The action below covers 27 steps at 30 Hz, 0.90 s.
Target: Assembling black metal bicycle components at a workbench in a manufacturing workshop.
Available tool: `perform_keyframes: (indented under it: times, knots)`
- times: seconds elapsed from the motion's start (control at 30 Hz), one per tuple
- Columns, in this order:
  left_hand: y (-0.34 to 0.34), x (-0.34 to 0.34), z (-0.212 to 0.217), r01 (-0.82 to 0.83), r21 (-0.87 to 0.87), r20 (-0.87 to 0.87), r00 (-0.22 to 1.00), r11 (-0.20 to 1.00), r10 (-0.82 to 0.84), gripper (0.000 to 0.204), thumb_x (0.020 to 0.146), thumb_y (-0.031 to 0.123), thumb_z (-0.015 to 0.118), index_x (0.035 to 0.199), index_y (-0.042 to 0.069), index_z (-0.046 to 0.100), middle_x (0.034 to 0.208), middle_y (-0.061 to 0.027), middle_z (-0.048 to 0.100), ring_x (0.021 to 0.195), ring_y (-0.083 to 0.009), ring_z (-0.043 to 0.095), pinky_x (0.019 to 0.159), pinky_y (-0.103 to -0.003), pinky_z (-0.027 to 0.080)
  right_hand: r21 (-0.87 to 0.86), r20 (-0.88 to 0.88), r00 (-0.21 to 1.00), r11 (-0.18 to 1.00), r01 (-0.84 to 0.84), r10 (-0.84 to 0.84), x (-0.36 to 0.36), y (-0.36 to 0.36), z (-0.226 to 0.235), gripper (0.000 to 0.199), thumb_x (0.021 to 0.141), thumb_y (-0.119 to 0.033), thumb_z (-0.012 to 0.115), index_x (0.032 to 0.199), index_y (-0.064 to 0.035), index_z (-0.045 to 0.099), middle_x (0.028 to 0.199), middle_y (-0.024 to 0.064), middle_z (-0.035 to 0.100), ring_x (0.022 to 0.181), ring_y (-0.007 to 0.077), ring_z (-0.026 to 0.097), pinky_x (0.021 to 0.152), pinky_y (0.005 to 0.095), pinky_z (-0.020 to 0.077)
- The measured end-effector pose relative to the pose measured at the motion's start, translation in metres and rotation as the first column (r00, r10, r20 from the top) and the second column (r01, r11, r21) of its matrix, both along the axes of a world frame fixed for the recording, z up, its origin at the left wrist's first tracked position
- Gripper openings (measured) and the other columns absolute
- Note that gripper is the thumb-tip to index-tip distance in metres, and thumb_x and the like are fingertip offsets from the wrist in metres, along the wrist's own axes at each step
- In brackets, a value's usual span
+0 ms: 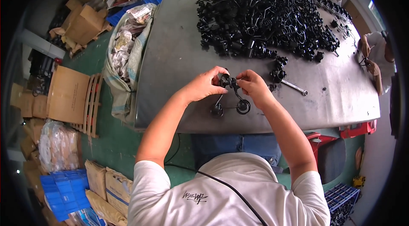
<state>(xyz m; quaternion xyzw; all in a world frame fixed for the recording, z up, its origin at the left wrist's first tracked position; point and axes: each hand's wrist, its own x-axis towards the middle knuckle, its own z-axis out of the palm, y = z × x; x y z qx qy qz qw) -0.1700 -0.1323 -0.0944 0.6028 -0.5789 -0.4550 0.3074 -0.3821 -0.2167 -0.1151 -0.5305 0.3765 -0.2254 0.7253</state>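
My left hand (204, 84) is closed around the upper left side of a glossy black part with two curved arms (230, 82), thumb and fingers on either side. Each arm ends in a round black cup, and both cups hang down toward me just above the grey table or on it. On the right side of the same part my right hand (254, 86) pinches with thumb and fingertips. Whether a smaller piece is between those fingertips is too small to tell. To the right of my hand lies a silver combination wrench (295, 87), beside a short row of black round pieces (278, 74).
A large tangled heap of black wire-like parts (264, 17) covers the far side of the grey table (170, 47). An open woven sack (123, 51) stands against its left edge. At the right edge, another person's hands (374, 70) hold a black piece. A red stool (317, 141) stands near right.
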Motion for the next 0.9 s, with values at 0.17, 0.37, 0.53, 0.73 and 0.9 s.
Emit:
perform_keyframes:
  times: [0.17,0.37,0.53,0.73,0.9]
  knots:
    - [-0.002,-0.008,0.024,0.010,0.054,0.147,0.989,0.999,-0.018,0.056,0.079,0.019,0.082,0.128,0.013,0.054,0.082,-0.0024,0.057,0.077,-0.0152,0.053,0.071,-0.032,0.047,-0.115,-0.117,0.989,0.988,-0.108,0.095,0.008,-0.006,0.004,0.023,0.091,-0.014,0.068,0.107,-0.0003,0.060,0.081,0.0009,0.059,0.063,0.0085,0.051,0.058,0.0250,0.0432]
    - [-0.005,-0.022,0.042,0.019,0.105,0.379,0.924,0.994,-0.057,0.057,0.079,0.020,0.080,0.130,0.011,0.055,0.089,-0.0075,0.058,0.084,-0.0221,0.057,0.076,-0.036,0.048,-0.323,-0.227,0.961,0.919,-0.227,0.157,0.010,-0.006,0.018,0.037,0.086,-0.024,0.077,0.110,-0.0009,0.059,0.083,0.0031,0.060,0.070,0.0098,0.056,0.062,0.0267,0.0469]
    - [0.009,-0.047,0.022,-0.081,-0.178,0.567,0.806,0.981,0.170,0.053,0.076,0.005,0.069,0.128,0.009,0.057,0.123,-0.0152,0.052,0.109,-0.0365,0.059,0.092,-0.045,0.051,-0.327,-0.215,0.973,0.933,-0.153,0.084,0.007,-0.004,-0.004,0.055,0.086,-0.028,0.079,0.126,0.0008,0.054,0.086,0.0021,0.058,0.076,0.0101,0.054,0.065,0.0249,0.0454]
    - [0.035,-0.075,0.003,-0.300,-0.489,0.475,0.696,0.819,0.538,0.067,0.078,0.006,0.074,0.138,0.002,0.045,0.125,-0.0179,0.051,0.105,-0.0342,0.061,0.088,-0.043,0.053,0.231,0.135,0.986,0.964,-0.129,0.099,0.012,0.007,-0.007,0.084,0.090,-0.030,0.074,0.151,0.0040,0.027,0.105,0.0110,0.063,0.078,0.0148,0.058,0.069,0.0279,0.0514]
    - [0.051,-0.077,-0.011,-0.632,-0.335,0.221,0.669,0.699,0.710,0.048,0.087,0.024,0.075,0.121,0.000,0.051,0.101,-0.0168,0.067,0.085,-0.0229,0.068,0.075,-0.039,0.054,0.228,0.167,0.985,0.970,-0.085,0.047,0.016,0.007,-0.014,0.082,0.090,-0.028,0.073,0.151,0.0034,0.028,0.100,0.0096,0.064,0.075,0.0138,0.058,0.067,0.0270,0.0498]
